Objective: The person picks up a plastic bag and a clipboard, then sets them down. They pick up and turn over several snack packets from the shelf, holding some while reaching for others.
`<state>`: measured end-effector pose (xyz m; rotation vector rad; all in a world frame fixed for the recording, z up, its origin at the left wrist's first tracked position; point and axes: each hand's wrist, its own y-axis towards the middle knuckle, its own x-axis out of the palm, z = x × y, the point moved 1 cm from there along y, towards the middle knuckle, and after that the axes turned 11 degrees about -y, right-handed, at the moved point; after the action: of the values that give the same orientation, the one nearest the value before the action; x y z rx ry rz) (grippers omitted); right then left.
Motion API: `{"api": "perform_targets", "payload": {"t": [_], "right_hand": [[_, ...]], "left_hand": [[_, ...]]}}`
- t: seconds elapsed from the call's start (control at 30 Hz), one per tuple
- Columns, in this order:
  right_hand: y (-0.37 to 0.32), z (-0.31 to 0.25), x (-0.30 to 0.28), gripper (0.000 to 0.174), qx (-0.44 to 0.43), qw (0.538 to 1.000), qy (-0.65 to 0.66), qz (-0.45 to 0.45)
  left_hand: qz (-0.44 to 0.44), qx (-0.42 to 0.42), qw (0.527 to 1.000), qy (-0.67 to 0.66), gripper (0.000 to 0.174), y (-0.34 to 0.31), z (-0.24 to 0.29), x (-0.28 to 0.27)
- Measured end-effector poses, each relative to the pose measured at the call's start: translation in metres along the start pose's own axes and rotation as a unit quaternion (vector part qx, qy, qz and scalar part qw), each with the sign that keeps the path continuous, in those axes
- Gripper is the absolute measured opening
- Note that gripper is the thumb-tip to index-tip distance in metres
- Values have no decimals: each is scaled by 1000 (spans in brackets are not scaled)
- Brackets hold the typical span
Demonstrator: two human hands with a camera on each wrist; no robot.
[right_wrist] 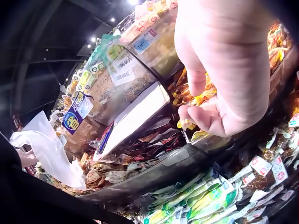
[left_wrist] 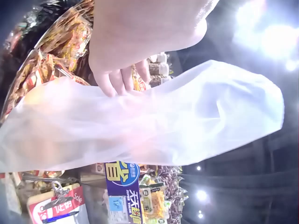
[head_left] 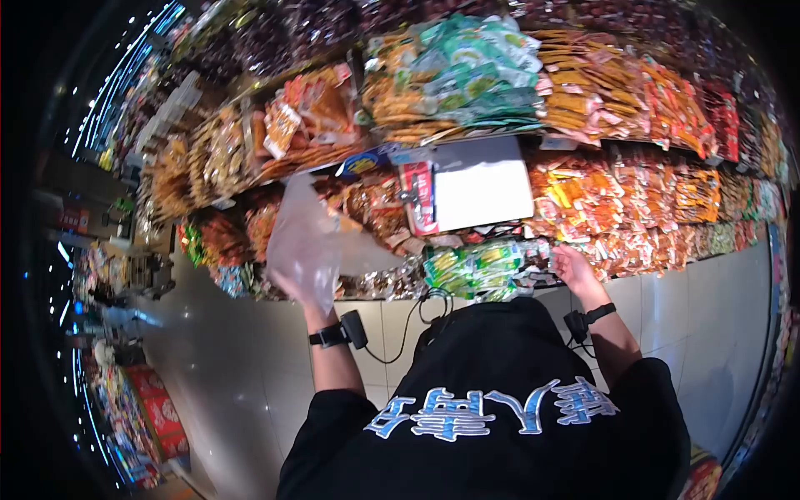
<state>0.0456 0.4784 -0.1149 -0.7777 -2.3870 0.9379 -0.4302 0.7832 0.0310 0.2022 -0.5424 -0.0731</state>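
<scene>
Shelves (right_wrist: 174,161): glossy packets (head_left: 479,75)
Bag (left_wrist: 140,126): translucent film, long axis sideways, left-wrist view
Left fingers (left_wrist: 117,83): pinching bag, seemingly
Right fingers (right_wrist: 203,117): loosely curled

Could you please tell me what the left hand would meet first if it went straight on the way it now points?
The left hand would probably first meet the translucent plastic bag at its fingers; what lies behind it is too blurred to tell.
</scene>
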Motion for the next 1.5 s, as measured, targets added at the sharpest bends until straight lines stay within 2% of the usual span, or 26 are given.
{"api": "perform_targets", "payload": {"t": [0.13,0.23,0.43,0.63,0.87,0.93,1.03,1.07,1.1,1.17,1.2,1.23,1.3,1.4,1.5], "right_hand": [[-8,8,-29,24,7,999,27,26],[-32,14,-44,22,15,996,46,77],[-78,29,-79,20,8,992,76,100],[-89,51,-118,21,42,985,102,131],[-77,42,-158,17,38,994,78,71],[-70,35,-180,17,40,996,59,60],[-68,21,-220,19,38,997,34,56],[-69,15,-237,21,45,997,20,62],[-70,10,-255,22,47,997,20,64],[-72,5,-293,23,56,996,23,68],[-76,0,-310,22,55,996,10,67],[-80,-7,-325,23,56,996,8,76],[-78,-7,-364,24,47,996,4,74],[-89,-20,-407,28,46,995,1,84],[-117,-63,-413,26,-15,992,-87,94]], "left_hand": [[20,-138,990,12,54,1,-42,13],[11,-215,976,27,52,0,-79,25],[-1,-282,958,45,48,9,-123,45],[63,-256,963,63,44,4,-118,26],[221,-148,963,50,39,-16,-104,-11],[264,-120,957,29,39,-41,-100,-11],[403,-138,897,121,38,-98,-99,8],[382,-135,909,95,38,-116,-105,8],[417,-119,893,119,38,-138,-112,15],[387,-119,906,123,38,-181,-137,2],[406,-122,898,119,40,-208,-135,45],[433,-125,886,105,43,-227,-148,53],[420,-154,888,105,47,-261,-170,81],[376,-194,900,106,49,-300,-192,135],[311,-226,921,67,45,-314,-211,194]]}}
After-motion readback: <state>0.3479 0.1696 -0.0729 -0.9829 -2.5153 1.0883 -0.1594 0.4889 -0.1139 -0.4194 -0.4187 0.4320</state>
